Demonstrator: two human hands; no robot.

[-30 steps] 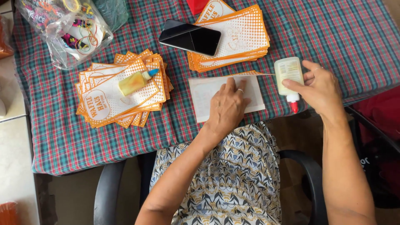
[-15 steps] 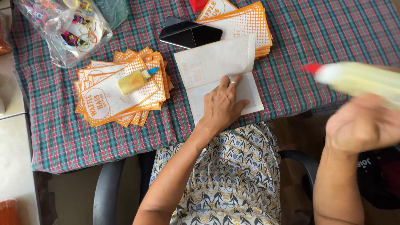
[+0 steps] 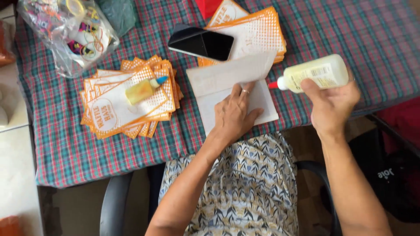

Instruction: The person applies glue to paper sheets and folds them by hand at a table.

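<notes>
matt white paper sheet (image 3: 227,87) on woven checked cloth (image 3: 61,126), translucent plastic glue bottle (image 3: 316,73) (red tip), glossy black phone (image 3: 202,43).

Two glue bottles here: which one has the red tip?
The larger pale bottle held in the right hand, its red tip pointing at the white sheet. The small yellow bottle on the orange stack has a blue tip.

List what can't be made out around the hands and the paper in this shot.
- Head view: the sheet under the left hand; the palm hides its middle.
- Glue bottle: the right hand covers its base, so the grip is only partly seen.
- Orange stack: the phone and the raised flap hide its near edge.
- Clear bag: contents too jumbled; cut by the top edge.
</notes>
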